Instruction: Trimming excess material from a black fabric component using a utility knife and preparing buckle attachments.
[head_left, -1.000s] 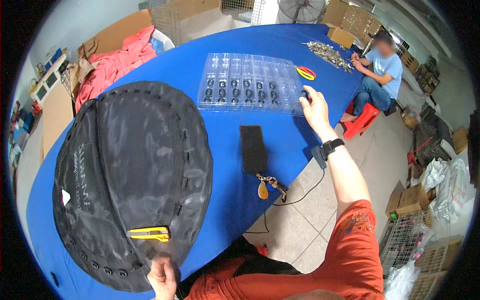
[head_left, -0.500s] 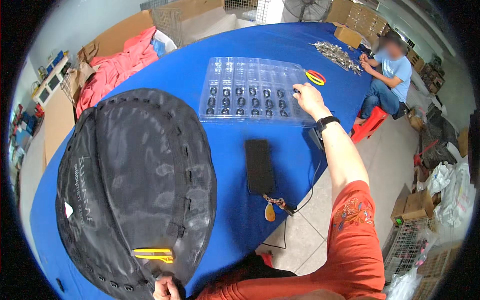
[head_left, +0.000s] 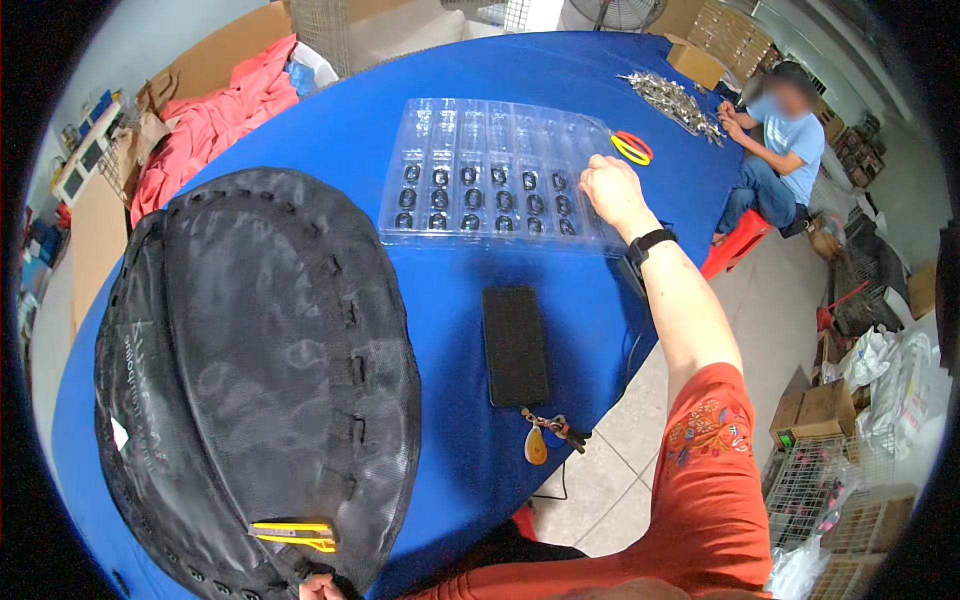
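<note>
A large round black mat (head_left: 270, 330) with loops along its rim lies on the left of the blue table. At its near edge my left hand (head_left: 320, 588) is closed on the mat, partly cut off by the lower frame edge. A yellow utility knife (head_left: 293, 535) rests on the mat just above that hand. Across the table, my right hand (head_left: 613, 192) has its fingers curled at the right end of a clear compartmented tray (head_left: 430, 135). Rows of small black oval pieces (head_left: 503, 201) sit in the tray. What the right fingers hold, if anything, is hidden.
Scissors with red and yellow handles (head_left: 632, 148) lie beyond my right hand. A dark phone (head_left: 516, 345) with keys (head_left: 550, 435) lies near the table's right edge. A seated person (head_left: 785, 140) works by a pile of metal parts (head_left: 675, 103). Pink cloth (head_left: 215, 130) is at far left.
The view has shifted a little, so mat, tray and knife sit further left. My right fingers, stretched toward the tray's black pieces before, are now curled. Less of my left hand shows.
</note>
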